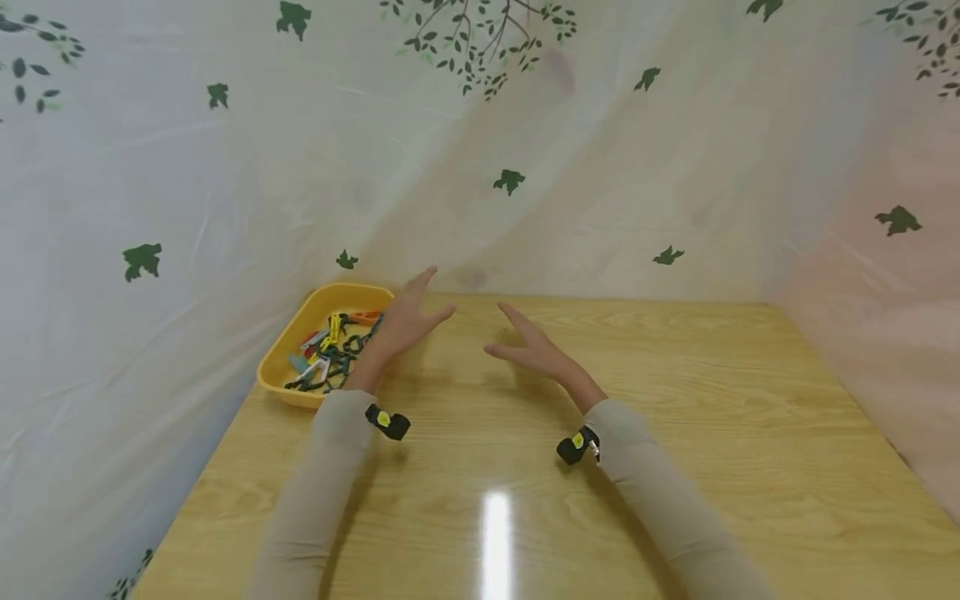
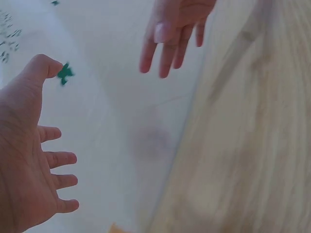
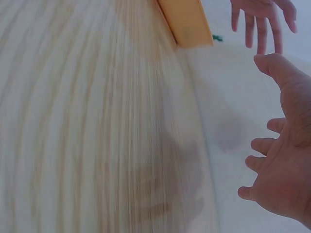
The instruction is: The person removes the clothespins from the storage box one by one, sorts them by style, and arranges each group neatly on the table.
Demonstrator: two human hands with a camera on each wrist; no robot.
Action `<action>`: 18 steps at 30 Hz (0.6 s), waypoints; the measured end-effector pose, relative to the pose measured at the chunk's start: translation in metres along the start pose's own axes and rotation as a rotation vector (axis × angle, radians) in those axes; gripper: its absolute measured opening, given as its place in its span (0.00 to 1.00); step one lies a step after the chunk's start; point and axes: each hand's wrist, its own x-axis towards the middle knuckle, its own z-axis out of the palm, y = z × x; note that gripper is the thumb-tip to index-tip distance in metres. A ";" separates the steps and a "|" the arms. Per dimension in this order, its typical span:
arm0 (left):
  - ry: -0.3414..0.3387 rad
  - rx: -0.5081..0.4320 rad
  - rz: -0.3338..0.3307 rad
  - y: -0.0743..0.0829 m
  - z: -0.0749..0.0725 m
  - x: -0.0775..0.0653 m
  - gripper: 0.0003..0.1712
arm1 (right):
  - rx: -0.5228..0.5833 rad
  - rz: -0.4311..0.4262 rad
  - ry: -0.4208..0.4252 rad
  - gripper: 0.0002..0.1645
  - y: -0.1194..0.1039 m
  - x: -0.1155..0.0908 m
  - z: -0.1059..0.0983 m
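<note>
"Where are your hands, and what is in your fingers?"

"Both are raised above a light-brown wood-grain table (image 1: 712,400), near its back edge, apart from each other. My left hand (image 1: 401,327) has its fingers straight and separated, thumb held out; it holds nothing. My right hand (image 1: 538,354) is opened the same way, also holding nothing, its shadow falling on the wood."

"What lies nearest?"

"A yellow plastic tray with rounded corners (image 1: 345,293), at the table's back left corner. Inside is a jumble of small plastic clip-like pieces (image 1: 334,330), some yellow, others orange or dark green (a few too tangled to tell apart). From the head view, my left hand and wrist overlap the tray's right rim. Behind the back edge hangs a pale cloth printed with green birds (image 1: 585,225)."
</note>
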 end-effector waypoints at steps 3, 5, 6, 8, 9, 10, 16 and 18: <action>0.012 -0.034 -0.051 -0.010 -0.027 -0.007 0.47 | 0.032 -0.015 -0.004 0.53 -0.012 0.006 0.013; 0.016 -0.074 -0.093 -0.020 -0.046 -0.014 0.47 | 0.065 -0.011 -0.005 0.53 -0.021 0.009 0.022; 0.017 -0.070 -0.120 -0.025 -0.057 -0.018 0.47 | 0.080 -0.011 -0.006 0.53 -0.025 0.010 0.027; 0.019 -0.077 -0.164 -0.037 -0.078 -0.025 0.48 | 0.106 -0.019 -0.008 0.53 -0.033 0.014 0.036; 0.017 -0.078 -0.174 -0.044 -0.088 -0.028 0.49 | 0.111 -0.027 -0.009 0.53 -0.037 0.016 0.040; 0.009 -0.078 -0.189 -0.051 -0.097 -0.032 0.50 | 0.119 -0.028 -0.008 0.53 -0.041 0.017 0.045; -0.121 -0.023 -0.261 -0.093 -0.130 -0.057 0.56 | 0.188 -0.034 -0.041 0.50 -0.061 0.024 0.076; -0.170 -0.032 -0.303 -0.106 -0.132 -0.068 0.57 | 0.224 -0.020 -0.068 0.49 -0.065 0.024 0.088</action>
